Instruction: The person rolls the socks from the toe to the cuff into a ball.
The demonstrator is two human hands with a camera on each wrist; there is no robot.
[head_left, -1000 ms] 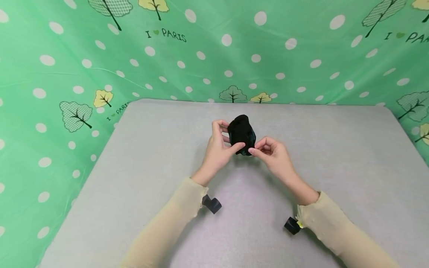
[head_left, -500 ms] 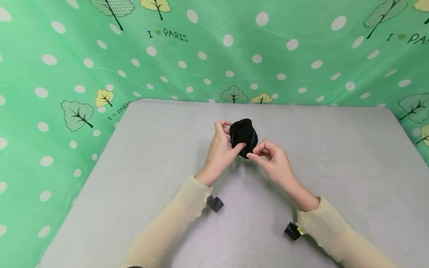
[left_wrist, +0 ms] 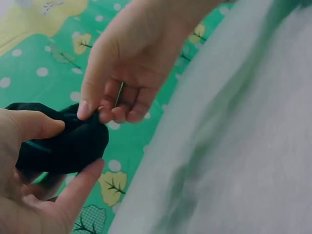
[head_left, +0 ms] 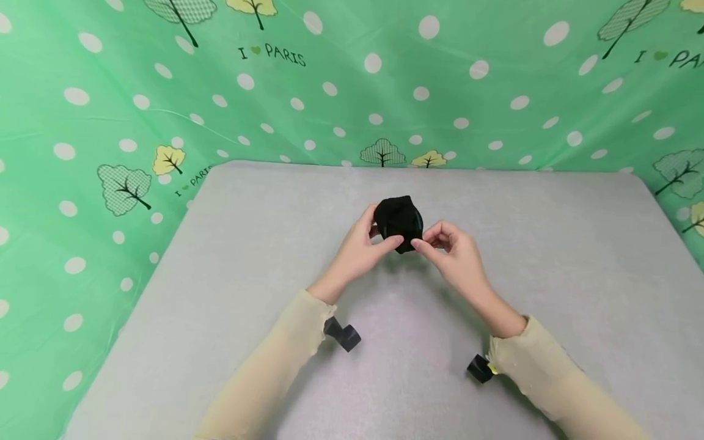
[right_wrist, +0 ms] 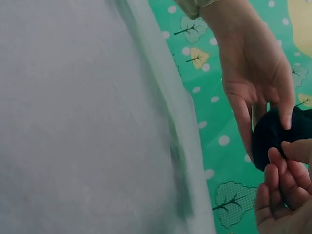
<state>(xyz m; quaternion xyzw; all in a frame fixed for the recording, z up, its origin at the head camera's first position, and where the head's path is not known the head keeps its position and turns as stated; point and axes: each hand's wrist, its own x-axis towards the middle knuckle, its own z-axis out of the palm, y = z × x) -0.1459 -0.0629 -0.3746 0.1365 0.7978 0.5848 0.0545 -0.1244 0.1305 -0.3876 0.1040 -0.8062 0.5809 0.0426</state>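
Note:
A small rounded bundle of black cloth point(head_left: 397, 219), fabric-like with folds, is held up above the grey tabletop. My left hand point(head_left: 360, 249) grips it from the left, thumb on the near face and fingers behind, partly hidden. In the left wrist view the bundle point(left_wrist: 73, 146) shows creases and a dark bluish sheen. My right hand point(head_left: 455, 253) pinches the lower right edge of the cloth between thumb and fingertips. The right wrist view shows both hands meeting at the bundle point(right_wrist: 268, 134), the right hand point(right_wrist: 287, 195) below the left one point(right_wrist: 258, 73). Its exact kind is unclear.
The grey table point(head_left: 231, 244) spreads around both forearms. Behind and to the left hangs a green curtain point(head_left: 308, 110) with white dots and tree prints. A small black wrist device point(head_left: 348, 337) sits at the left cuff, and another point(head_left: 480, 368) at the right.
The cloth bundle has turned a little in the left hand, and its bluish streaks show less. The left fingers have slipped further behind it. The right hand keeps pinching the lower edge.

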